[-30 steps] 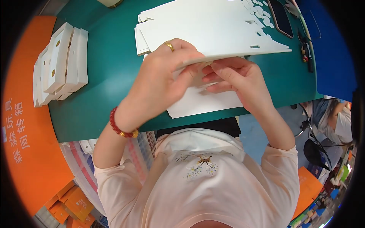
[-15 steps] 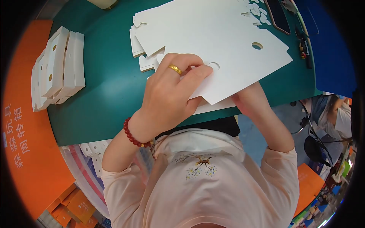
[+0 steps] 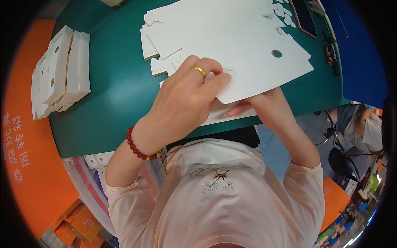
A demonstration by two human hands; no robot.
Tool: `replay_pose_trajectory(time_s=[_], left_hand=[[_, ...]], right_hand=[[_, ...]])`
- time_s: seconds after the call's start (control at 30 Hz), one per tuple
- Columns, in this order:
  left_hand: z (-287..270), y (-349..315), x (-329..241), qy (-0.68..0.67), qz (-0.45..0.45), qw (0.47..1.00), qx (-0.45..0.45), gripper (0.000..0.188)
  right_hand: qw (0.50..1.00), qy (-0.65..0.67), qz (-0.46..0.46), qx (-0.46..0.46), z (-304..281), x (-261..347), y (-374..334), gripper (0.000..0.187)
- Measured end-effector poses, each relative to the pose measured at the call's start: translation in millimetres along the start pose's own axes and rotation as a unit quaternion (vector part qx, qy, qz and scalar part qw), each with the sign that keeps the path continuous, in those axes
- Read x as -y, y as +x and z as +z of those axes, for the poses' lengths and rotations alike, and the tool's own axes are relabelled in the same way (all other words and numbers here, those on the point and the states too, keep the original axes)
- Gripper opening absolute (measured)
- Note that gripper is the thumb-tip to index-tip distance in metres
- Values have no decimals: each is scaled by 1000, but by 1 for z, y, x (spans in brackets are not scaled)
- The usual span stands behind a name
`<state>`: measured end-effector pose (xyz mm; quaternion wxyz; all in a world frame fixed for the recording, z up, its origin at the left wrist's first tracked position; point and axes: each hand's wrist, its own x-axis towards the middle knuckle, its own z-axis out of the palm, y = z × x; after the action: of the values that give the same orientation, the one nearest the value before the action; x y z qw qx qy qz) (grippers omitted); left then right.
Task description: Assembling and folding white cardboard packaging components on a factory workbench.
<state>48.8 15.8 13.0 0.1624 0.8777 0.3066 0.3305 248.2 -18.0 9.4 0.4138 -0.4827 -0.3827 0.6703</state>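
Note:
A white die-cut cardboard sheet [image 3: 248, 49] lies uppermost on a stack of similar sheets, its near edge lifted. My left hand [image 3: 188, 93], with a gold ring and a red bead bracelet, is closed on the sheet, thumb and curled forefinger beside a faint round cut [image 3: 233, 74]. Under the sheet's near right edge, my right hand [image 3: 271, 107] holds it from below. One or two of its fingers show beneath the edge; the rest are hidden. An open round hole [image 3: 276, 53] is farther right in the sheet.
Folded white boxes [image 3: 62, 70] are stacked at the left of the green table [image 3: 113, 99]. White cut-out discs [image 3: 283, 12], a phone [image 3: 303, 16] and a dark pen-like tool [image 3: 332, 53] lie at the far right. An orange box [image 3: 29, 144] stands beside the table's left edge.
The sheet's near corner has shifted up and slightly left. The round cut's outline is fainter. My right hand's fingers have come into view below the edge.

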Motion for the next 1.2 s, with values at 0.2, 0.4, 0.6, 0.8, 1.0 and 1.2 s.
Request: replay_pose_trajectory(time_s=[0.2,0.4,0.6,0.8,1.0,1.2], left_hand=[[0,8,2,32,32,999,4,53],[-7,9,12,-58,45,997,-16,53],[-2,2,14,11,84,996,-33,39],[6,-1,17,112,151,980,-67,34],[12,-2,12,85,120,980,-134,38],[12,0,15,0,70,991,-116,42]], right_hand=[[997,-35,-60,-19,-4,-6,-1,34],[998,59,-14,-1,-3,-3,1,37],[999,1,-27,-36,-9,-13,2,41],[997,75,-14,-9,1,-2,3,30],[999,51,-7,6,-4,-1,6,28],[999,21,16,39,0,11,9,38]])
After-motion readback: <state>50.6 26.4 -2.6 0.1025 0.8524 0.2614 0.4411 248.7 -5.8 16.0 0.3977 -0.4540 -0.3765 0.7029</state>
